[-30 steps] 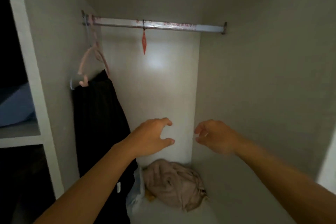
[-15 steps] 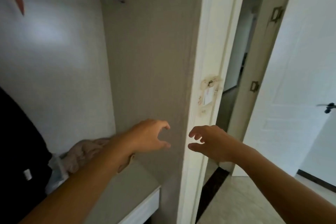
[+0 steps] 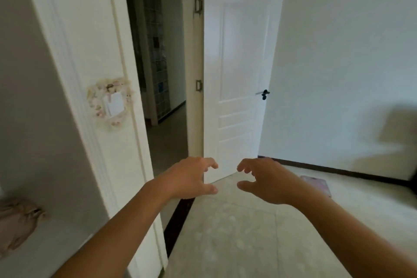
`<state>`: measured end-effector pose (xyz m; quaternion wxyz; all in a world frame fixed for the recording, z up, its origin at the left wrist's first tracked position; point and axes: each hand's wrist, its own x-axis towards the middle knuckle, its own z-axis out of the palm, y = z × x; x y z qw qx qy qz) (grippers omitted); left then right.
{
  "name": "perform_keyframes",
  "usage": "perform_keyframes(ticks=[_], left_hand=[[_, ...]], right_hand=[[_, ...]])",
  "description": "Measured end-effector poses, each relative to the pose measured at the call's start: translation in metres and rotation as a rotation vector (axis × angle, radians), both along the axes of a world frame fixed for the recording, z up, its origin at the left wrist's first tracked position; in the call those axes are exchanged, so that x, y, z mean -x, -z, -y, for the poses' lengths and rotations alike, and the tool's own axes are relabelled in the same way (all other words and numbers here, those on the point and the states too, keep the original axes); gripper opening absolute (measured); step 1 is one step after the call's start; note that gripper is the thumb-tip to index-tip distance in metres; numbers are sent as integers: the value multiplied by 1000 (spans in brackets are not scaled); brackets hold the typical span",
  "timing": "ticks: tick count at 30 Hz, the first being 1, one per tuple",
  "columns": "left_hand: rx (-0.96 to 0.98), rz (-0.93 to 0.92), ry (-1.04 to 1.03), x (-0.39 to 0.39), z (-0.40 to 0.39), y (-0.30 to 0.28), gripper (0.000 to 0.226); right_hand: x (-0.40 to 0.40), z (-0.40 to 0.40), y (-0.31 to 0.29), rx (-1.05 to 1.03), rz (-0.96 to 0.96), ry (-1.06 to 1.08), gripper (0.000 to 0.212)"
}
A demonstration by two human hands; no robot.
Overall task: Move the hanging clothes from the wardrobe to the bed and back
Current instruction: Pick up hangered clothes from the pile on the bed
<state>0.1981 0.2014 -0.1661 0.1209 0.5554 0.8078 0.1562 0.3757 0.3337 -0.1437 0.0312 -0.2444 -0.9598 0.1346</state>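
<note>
Hands at lower centre: my left hand and right hand hover loosely curled, holding nothing; pink cloth lies far lower left.

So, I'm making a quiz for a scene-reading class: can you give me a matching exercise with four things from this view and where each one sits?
Things:
1. door handle
2. beige cloth bundle
3. decorated wall switch
4. pink flat item

Places:
A. on the floor beyond the right hand
B. on the white panel left of the doorway
C. on the wardrobe bottom, far left
D. on the open white door

Pairs: 1-D, 2-C, 3-B, 4-A
</note>
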Motion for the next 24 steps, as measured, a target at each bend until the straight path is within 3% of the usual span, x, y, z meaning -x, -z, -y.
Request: perform_keyframes(ticks=[10,24], left_hand=[[9,-3,298,-177,-165,21,66],[1,-36,793,-375,-362,44,68]], right_hand=[[-201,-107,17,-72,72,348,46],[-411,-203,41,34,88,758,48]])
